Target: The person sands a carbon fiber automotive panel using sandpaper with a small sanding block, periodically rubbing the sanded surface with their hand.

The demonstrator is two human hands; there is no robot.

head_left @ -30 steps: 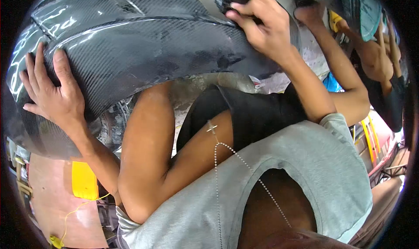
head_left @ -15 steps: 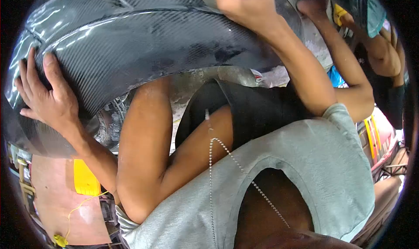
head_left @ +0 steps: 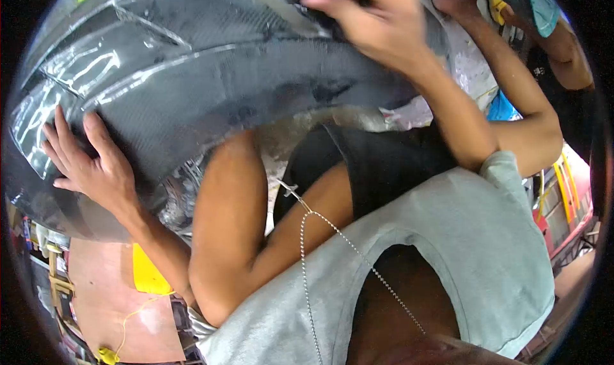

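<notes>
A glossy, dark carbon-fibre panel (head_left: 185,103) with a woven pattern and curved ridges spans the upper left, over my bent leg. My left hand (head_left: 96,170) lies on its left end, fingers spread and palm down. At the panel's upper edge, my right hand (head_left: 377,23) is closed, with its fingers curled; motion smears it. Something dark (head_left: 326,20) shows under the fingers, but its kind is not clear. Beside it runs a pale, narrow strip (head_left: 278,7) along the panel.
Another person's bare arm or leg (head_left: 566,58) shows at the upper right, near a teal cloth (head_left: 543,10). A brown board (head_left: 121,314) with a yellow item (head_left: 150,272) and a thin cord lies at lower left. My necklace with a cross pendant (head_left: 291,189) hangs below the panel.
My right hand has shifted slightly right and down in view, showing more of the dark thing and the pale strip. My left hand stays spread on the panel; the whole view has shifted.
</notes>
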